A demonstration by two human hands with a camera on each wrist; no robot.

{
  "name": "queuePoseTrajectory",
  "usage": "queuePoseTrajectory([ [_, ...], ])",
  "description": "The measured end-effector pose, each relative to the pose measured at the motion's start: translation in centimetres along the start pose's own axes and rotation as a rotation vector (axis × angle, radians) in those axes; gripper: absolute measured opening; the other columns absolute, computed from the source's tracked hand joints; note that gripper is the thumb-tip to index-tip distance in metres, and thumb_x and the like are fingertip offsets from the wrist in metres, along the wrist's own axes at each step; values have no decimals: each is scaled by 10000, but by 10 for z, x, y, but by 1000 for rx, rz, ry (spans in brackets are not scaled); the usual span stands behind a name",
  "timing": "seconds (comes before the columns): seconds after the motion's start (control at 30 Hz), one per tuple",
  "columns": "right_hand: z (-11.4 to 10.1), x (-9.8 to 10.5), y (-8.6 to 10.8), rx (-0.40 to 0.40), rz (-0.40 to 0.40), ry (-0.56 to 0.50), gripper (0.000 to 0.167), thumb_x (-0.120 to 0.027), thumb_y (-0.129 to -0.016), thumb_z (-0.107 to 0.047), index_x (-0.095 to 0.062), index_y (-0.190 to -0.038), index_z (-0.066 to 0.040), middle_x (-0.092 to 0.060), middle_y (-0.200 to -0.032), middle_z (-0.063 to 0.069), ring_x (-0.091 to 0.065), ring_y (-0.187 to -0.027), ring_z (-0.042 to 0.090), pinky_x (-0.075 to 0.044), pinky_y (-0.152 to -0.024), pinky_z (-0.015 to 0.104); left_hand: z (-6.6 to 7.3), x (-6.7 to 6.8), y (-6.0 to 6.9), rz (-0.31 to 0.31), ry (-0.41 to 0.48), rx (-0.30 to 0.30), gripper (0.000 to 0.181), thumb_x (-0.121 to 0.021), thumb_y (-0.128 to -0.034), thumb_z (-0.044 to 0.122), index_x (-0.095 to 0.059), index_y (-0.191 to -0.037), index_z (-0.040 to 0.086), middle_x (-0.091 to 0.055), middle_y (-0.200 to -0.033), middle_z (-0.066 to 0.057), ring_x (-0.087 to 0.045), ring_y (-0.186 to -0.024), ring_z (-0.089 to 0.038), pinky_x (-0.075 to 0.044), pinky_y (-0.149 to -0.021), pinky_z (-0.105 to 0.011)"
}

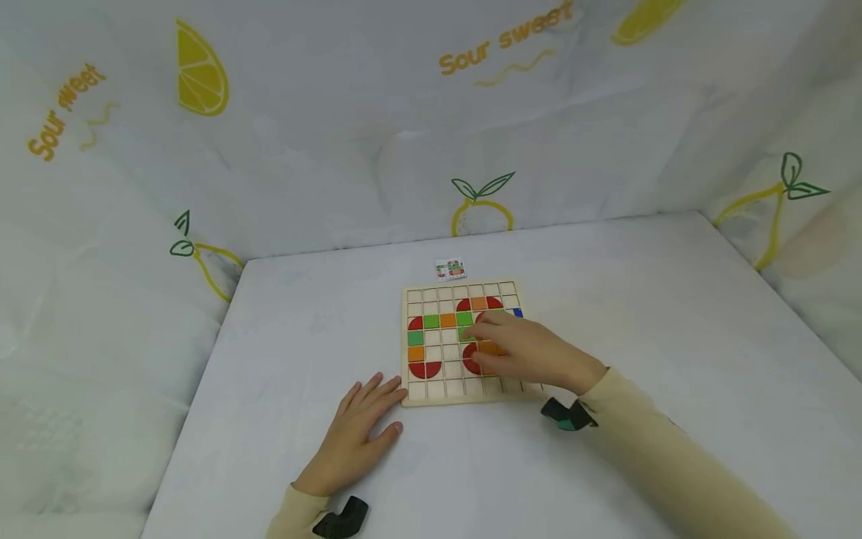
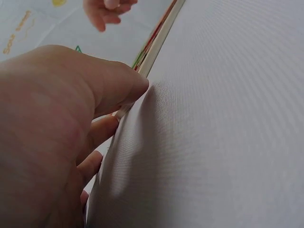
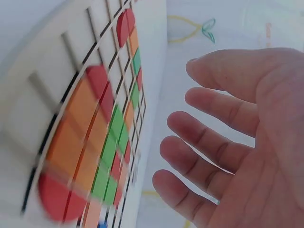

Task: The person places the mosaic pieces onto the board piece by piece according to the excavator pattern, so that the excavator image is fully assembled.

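A square wooden grid board (image 1: 435, 388) lies on the white table, filled in part with flat coloured tiles. Among them are green squares (image 1: 431, 321), orange squares (image 1: 416, 353) and red rounded pieces (image 1: 417, 370). Over the board's right side hovers my right hand (image 1: 525, 349), hiding some tiles. In the right wrist view its fingers (image 3: 183, 154) are spread, loosely bent and apart from the tiles, holding nothing. My left hand (image 1: 357, 438) rests on the table at the board's lower left corner, fingers extended, with fingertips at the board's edge.
A small printed card (image 1: 450, 269) with a coloured pattern lies just behind the board. A bit of blue (image 1: 518, 312) shows at the board's right side. White cloth (image 1: 323, 150) with lemon drawings hangs behind the table and at its sides.
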State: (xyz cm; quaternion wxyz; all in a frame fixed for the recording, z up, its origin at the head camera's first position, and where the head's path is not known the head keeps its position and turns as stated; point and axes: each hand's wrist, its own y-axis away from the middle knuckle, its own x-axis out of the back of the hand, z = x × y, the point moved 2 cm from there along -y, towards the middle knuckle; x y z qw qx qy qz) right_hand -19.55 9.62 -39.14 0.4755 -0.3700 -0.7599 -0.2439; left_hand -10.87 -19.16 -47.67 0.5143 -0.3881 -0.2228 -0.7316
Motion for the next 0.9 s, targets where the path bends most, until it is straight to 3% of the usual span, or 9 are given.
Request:
queuePoseTrajectory([
  [0.2,28,14,31,-92,74,23,365,-693,-963,-294,-672,-1298,-152,-654,-1283,50,-605,-1195,254,-575,-987,468,-11,3,-6,7,-4,43,502,-692,-952,229,-570,-1439,234,-464,-1587,51,-274,-1561,-239,-106,-1284,-525],
  [0.37,49,26,35,-125,125,29,411,-680,-974,-279,-633,-1351,-123,-602,-1398,118,-552,-1304,346,-515,-1056,560,-20,9,-13,36,-7,32,506,-698,-946,209,-572,-1436,224,-478,-1578,26,-297,-1549,-281,-134,-1267,-564],
  [0.63,87,57,8,-199,99,-19,462,-616,-1015,-316,-574,-1417,-92,-500,-1514,184,-427,-1415,404,-409,-1135,631,-26,19,-29,25,23,-5,488,-675,-964,222,-568,-1439,194,-473,-1583,-5,-283,-1554,-302,-121,-1270,-567],
  [0.73,102,64,-6,-233,97,-15,484,-601,-1021,-329,-554,-1433,-80,-457,-1548,202,-387,-1440,420,-377,-1152,646,-30,21,-35,40,77,-14,457,-666,-968,181,-590,-1419,180,-503,-1559,-29,-336,-1530,-314,-175,-1263,-575],
  [0.9,119,70,-36,-261,117,29,593,-541,-1029,-452,-499,-1481,-72,-368,-1608,218,-312,-1485,443,-277,-1199,673,-38,38,-46,139,217,75,389,-610,-989,93,-626,-1374,141,-543,-1515,-60,-437,-1466,-322,-335,-1208,-588],
])
